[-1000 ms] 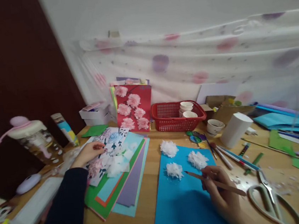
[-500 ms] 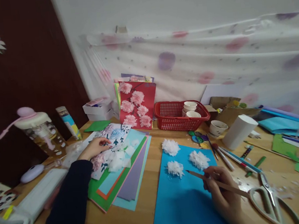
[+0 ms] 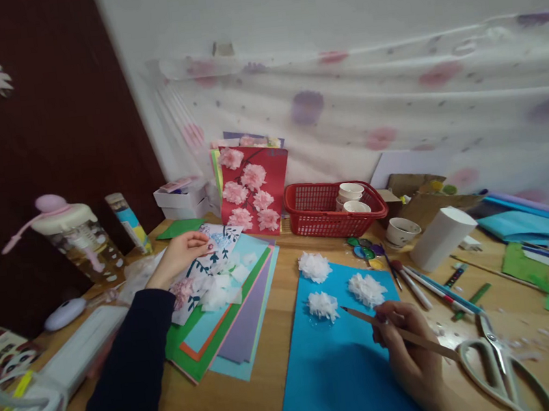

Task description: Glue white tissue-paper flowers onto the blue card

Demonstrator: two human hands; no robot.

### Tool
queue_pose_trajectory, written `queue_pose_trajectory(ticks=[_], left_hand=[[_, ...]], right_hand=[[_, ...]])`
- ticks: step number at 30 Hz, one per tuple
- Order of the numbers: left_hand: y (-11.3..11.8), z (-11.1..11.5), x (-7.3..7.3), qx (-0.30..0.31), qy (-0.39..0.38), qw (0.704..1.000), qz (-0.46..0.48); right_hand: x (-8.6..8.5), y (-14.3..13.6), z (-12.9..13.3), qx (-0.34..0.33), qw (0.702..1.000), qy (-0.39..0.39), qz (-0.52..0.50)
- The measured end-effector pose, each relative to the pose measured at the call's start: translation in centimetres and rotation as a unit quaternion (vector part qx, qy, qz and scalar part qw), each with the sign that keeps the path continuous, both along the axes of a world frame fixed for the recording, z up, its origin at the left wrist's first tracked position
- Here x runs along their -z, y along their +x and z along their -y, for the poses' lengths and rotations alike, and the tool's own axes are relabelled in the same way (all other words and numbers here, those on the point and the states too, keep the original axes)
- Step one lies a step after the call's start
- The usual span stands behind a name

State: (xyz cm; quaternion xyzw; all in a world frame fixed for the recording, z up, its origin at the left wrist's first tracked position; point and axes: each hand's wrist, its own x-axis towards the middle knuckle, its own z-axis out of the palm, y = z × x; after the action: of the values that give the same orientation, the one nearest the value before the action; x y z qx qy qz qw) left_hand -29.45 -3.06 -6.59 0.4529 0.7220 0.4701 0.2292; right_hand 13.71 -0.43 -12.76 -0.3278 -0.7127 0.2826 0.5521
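Observation:
My right hand (image 3: 409, 342) holds a pencil (image 3: 434, 345) with a pale wooden barrel, its dark tip pointing left over a blue sheet (image 3: 317, 377). On the sheet's upper part sit three white crumpled-paper flowers (image 3: 366, 289). My left hand (image 3: 185, 259) hovers at a white paper with flower and leaf pictures (image 3: 221, 255), its fingers bent and drawn together near the thumb. What they pinch, if anything, I cannot make out. Just right of that hand, thin white paper pieces (image 3: 219, 293) lie over coloured sheets (image 3: 244, 336).
Scissors (image 3: 496, 352) lie beside my right hand, near paper scraps. Behind stand a red basket (image 3: 330, 229) with cups, a white roll (image 3: 445, 240) and a red card with pink flowers (image 3: 256, 191). A bottle (image 3: 82, 245) and a white power strip (image 3: 79, 353) are at left.
My left hand has risen and shifted slightly away from me over the printed paper, off the white pieces. My right hand with the pencil stays nearly still. The view has shifted slightly.

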Motion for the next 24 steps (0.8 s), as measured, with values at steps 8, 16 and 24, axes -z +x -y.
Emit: queue_pose_trajectory(ticks=[8, 16, 24], left_hand=[[13.7, -1.3, -2.3, 0.316, -0.018, 0.937, 0.145], [20.0, -2.9, -2.0, 0.472, -0.106, 0.864, 0.141], [21.6, -2.9, -0.7, 0.492, -0.11, 0.862, 0.045]], right_hand=[[-1.1, -1.1, 0.0, -0.072, 0.974, -0.175, -0.125], [-1.2, -1.3, -0.5, -0.114, 0.934, -0.288, -0.18], [-3.1, -1.6, 0.2, -0.124, 0.929, -0.319, -0.142]])
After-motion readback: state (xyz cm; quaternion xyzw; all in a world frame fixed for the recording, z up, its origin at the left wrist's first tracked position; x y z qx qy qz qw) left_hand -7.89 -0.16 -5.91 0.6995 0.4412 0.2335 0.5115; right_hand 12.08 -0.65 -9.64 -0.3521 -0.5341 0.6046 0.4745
